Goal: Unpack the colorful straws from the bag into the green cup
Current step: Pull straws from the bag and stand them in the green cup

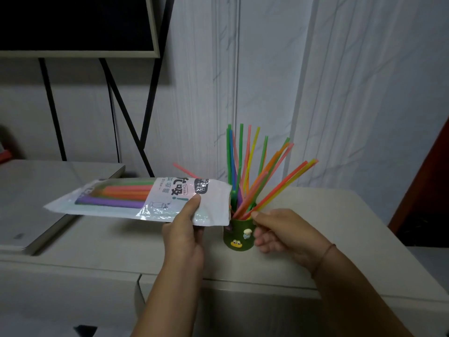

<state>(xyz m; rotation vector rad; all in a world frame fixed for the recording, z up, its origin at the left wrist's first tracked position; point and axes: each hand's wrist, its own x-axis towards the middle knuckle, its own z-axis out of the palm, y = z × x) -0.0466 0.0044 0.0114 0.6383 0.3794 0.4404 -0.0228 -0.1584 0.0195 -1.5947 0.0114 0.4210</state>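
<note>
A small green cup (239, 235) with frog stickers stands on the beige table top, and several colorful straws (252, 171) fan out of it. My left hand (184, 229) grips a white plastic straw bag (136, 200) held level just left of the cup, its open end touching the cup's rim. Purple, orange and green straws (121, 194) show through the bag, and one pink straw (184, 170) sticks up behind it. My right hand (284, 233) is at the cup's right side, thumb at the rim against the lower ends of the straws, fingers curled around the cup.
The beige table (340, 227) has its front edge near me and its right edge at far right. A flat grey device (36, 203) lies at left. A dark screen on black legs (73, 23) stands behind it. White curtains (340, 93) hang behind the cup.
</note>
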